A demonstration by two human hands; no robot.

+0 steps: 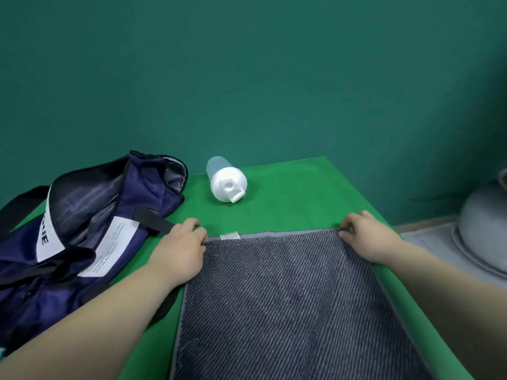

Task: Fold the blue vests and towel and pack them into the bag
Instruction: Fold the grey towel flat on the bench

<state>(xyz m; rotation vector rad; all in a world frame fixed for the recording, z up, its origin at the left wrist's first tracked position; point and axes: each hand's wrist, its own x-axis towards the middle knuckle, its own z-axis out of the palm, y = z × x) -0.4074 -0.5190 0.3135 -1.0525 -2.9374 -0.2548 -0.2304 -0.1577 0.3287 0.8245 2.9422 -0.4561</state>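
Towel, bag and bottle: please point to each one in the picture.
towel [288, 297], head view, middle of its striped cloth.
bag [153, 185], head view, blue outer wall near its opening.
bottle [227, 185], head view, white lid.

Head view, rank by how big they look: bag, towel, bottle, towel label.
1. towel and bag: similar, and both are cut off by the frame edge, so unranked.
2. bottle.
3. label, smallest.
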